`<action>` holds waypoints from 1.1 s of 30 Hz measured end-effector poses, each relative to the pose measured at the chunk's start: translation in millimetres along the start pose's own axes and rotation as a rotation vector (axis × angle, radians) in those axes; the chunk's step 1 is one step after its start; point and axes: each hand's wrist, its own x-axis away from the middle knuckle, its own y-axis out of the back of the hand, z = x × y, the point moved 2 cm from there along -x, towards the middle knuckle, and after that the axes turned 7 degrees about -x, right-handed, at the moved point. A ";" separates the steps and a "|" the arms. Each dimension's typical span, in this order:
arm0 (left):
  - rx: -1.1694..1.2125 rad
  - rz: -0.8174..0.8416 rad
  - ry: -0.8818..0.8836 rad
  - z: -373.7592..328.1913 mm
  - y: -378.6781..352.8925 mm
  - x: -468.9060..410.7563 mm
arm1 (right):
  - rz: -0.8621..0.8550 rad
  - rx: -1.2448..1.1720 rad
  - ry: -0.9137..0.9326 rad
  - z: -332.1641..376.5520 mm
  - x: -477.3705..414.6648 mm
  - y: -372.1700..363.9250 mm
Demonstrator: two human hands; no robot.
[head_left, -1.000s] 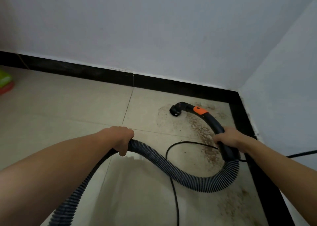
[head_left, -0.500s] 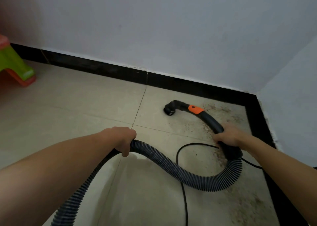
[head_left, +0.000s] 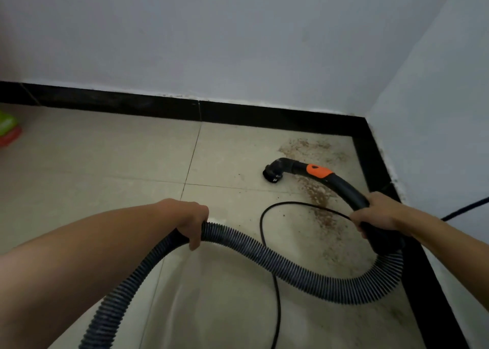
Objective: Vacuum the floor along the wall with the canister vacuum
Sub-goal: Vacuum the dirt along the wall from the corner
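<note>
My right hand [head_left: 381, 212] grips the curved black vacuum handle [head_left: 344, 187], which carries an orange button [head_left: 318, 170]. The handle's open nozzle end [head_left: 272, 175] points down at the beige tiled floor [head_left: 105, 168], at the left edge of a patch of brown dirt [head_left: 317, 197] in the room's corner. My left hand [head_left: 189, 220] holds the ribbed grey hose [head_left: 264, 256], which loops from the handle's base across the floor and runs off the bottom left. The canister itself is out of view.
A thin black power cord [head_left: 264, 242] curls on the floor under the hose and runs off to the right. Black skirting [head_left: 158, 107] lines the back wall and the right wall [head_left: 436, 137]. A green and red plastic object [head_left: 9, 131] sits at the far left.
The nozzle has shifted slightly right, toward the corner and the dirt patch. The view has swung right, so the green and red object sits nearer the left edge.
</note>
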 end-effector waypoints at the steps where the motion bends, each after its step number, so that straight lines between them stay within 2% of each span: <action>1: -0.014 0.009 -0.006 -6.6 1.3 1.1 | 0.028 0.009 0.007 -3.7 5.6 -2.3; 7: -0.082 0.099 0.002 -29.6 11.0 10.9 | 0.114 0.048 0.019 -18.6 36.5 -5.0; 11: -0.107 0.166 0.027 -28.6 7.9 18.7 | 0.238 0.174 0.049 -9.2 53.7 -18.3; 16: -0.046 0.179 0.044 -17.4 6.3 27.3 | 0.164 0.145 0.063 -1.0 52.1 -17.6; 20: -0.032 0.152 0.058 -9.8 5.2 31.4 | 0.209 0.238 0.079 9.5 46.1 -29.9; 25: -0.033 0.037 0.111 9.8 11.9 43.1 | -0.144 0.370 0.085 27.3 18.0 -37.6; 27: -0.018 -0.005 0.132 23.8 13.8 49.3 | -0.150 0.318 0.090 34.6 10.2 -43.6; 31: -0.009 -0.011 0.172 47.2 4.5 56.2 | 0.027 0.078 0.087 41.6 1.9 -56.5; 33: 0.006 -0.005 0.184 54.4 -2.1 55.8 | -0.016 0.036 0.087 46.1 -1.3 -56.2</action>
